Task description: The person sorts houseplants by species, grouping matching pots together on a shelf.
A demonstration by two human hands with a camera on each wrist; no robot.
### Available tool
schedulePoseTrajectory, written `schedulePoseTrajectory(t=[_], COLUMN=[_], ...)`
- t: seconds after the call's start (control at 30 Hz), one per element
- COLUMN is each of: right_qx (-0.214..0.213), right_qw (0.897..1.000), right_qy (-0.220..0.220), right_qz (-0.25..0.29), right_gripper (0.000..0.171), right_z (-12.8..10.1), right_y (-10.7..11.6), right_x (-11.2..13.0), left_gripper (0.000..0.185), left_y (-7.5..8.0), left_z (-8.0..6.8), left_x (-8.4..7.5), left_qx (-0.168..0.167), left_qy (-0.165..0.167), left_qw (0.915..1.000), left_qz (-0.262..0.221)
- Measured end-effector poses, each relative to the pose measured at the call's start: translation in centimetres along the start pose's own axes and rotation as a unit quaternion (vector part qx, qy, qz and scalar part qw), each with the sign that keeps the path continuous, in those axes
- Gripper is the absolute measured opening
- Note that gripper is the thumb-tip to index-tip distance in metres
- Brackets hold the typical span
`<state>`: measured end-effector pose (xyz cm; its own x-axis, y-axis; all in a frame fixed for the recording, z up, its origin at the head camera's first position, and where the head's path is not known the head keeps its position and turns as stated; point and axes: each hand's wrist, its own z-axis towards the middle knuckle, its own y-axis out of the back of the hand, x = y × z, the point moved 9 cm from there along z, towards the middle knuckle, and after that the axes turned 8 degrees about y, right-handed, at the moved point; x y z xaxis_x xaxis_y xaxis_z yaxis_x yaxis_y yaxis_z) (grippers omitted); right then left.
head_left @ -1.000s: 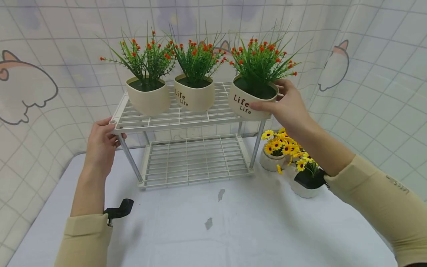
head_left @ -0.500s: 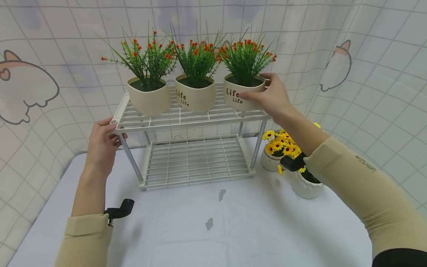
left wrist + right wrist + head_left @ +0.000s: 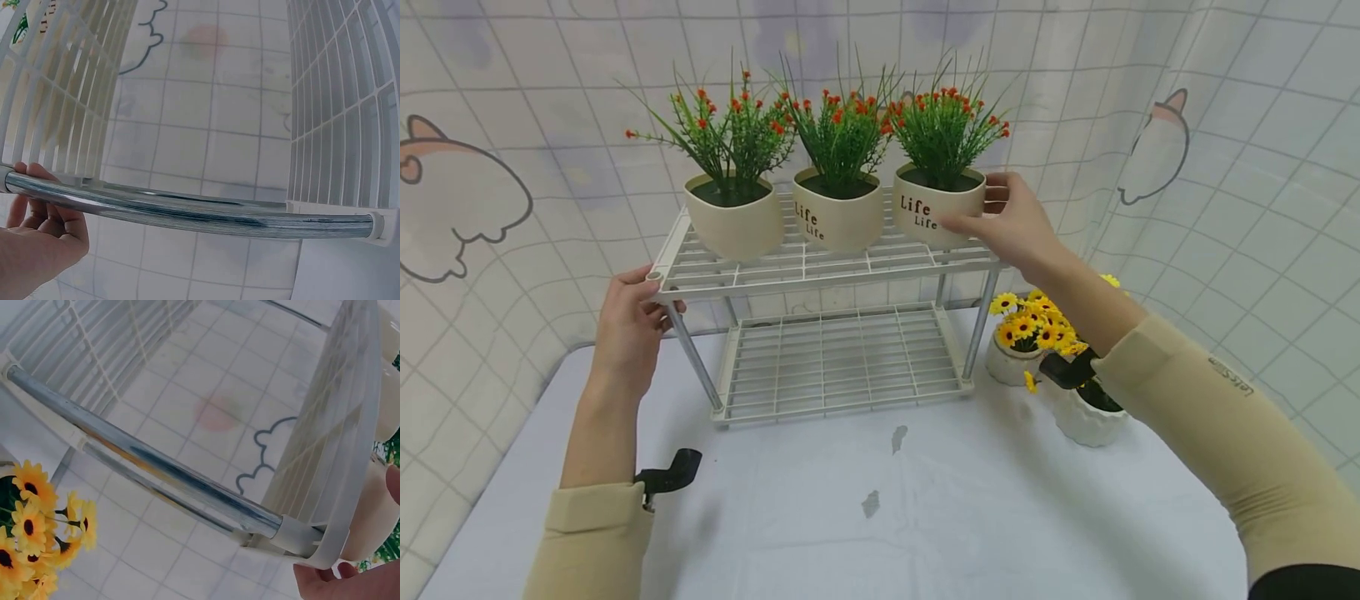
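Observation:
A white wire two-tier rack (image 3: 820,271) bears three cream pots of grassy plants with red flowers on its upper shelf. My right hand (image 3: 1018,225) grips the rightmost potted plant (image 3: 934,208), marked "Life", thumb at the front and fingers round its right side. Beside it stand the middle potted plant (image 3: 850,221) and the left one (image 3: 737,225). At the rack's upper left corner, my left hand (image 3: 632,321) holds on. In the left wrist view its fingers (image 3: 69,225) curl behind the metal post (image 3: 187,212). The right wrist view shows the gripped pot (image 3: 372,512) only in part.
Two whitish pots with yellow flowers, one behind (image 3: 1011,362) and one nearer (image 3: 1090,421), stand right of the rack, partly behind my right forearm. A white cloth covers the table (image 3: 775,500). A tile-patterned curtain (image 3: 587,125) hangs close behind the rack.
The rightmost potted plant has moved left with my right hand, from a tilted position at the rack's right end to level beside the middle pot. My left hand has stayed in place.

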<state>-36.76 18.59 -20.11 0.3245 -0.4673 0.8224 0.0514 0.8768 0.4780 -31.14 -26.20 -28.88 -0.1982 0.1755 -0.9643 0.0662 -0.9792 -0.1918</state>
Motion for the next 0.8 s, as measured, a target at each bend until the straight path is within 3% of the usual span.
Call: schedulePoseTrajectory(t=[0.37, 0.8], right_qx=[-0.015, -0.015], right_qw=[1.000, 0.999], right_qy=[0.006, 0.033], right_qz=[-0.012, 0.000], right_gripper=[0.082, 0.072], right_z=[-3.9, -8.9], right_y=[1.9, 2.7], right_x=[-0.4, -1.1], left_gripper=[0.029, 0.028], left_y=[0.1, 0.0], left_z=[0.0, 0.0], left_x=[-0.1, -0.1], left_qx=[0.002, -0.003], left_qy=[-0.002, 0.001], left_qw=[1.0000, 1.0000], left_qz=[-0.007, -0.006])
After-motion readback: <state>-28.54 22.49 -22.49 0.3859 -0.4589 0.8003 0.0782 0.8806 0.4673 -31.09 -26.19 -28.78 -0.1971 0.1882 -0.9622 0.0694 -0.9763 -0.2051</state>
